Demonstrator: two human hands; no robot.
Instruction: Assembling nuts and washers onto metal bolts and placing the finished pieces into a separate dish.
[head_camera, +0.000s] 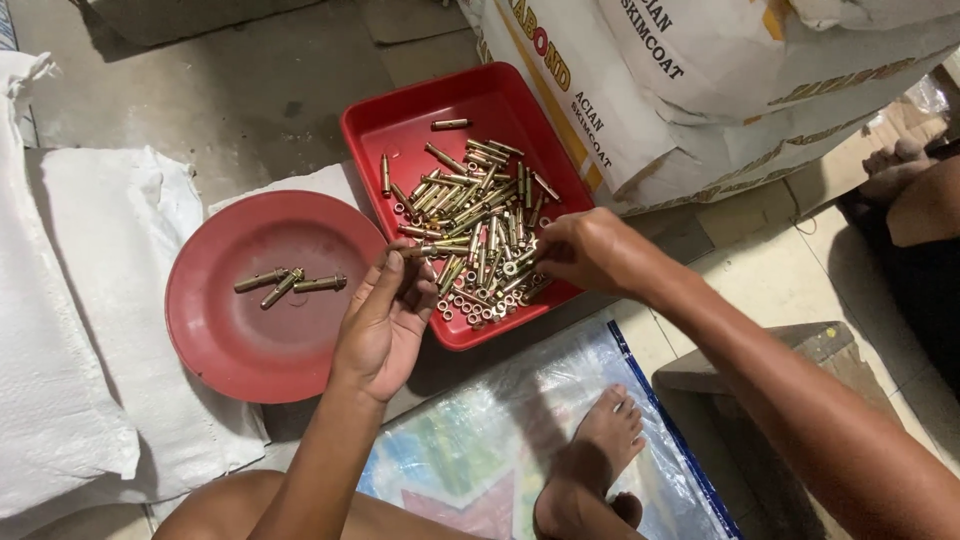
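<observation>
Sacks (70, 330) of white cloth lie at nine o'clock; three brass bolts (290, 285) rest on the round red plate (250, 350); the left hand (385, 320), fingers curled round one bolt (425, 250), should probably keep it level; the right hand (590, 250) pinches into the pile (480, 235) in the red tray (400, 130); paper bags (700, 90) crowd two o'clock.

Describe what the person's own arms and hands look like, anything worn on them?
Both arms are bare as far as they show: no sleeves, no gloves. The left hand and the right hand carry no ring, watch or bracelet that I can make out. The forearms are slim and uncovered, with no tape or markings visible.
</observation>
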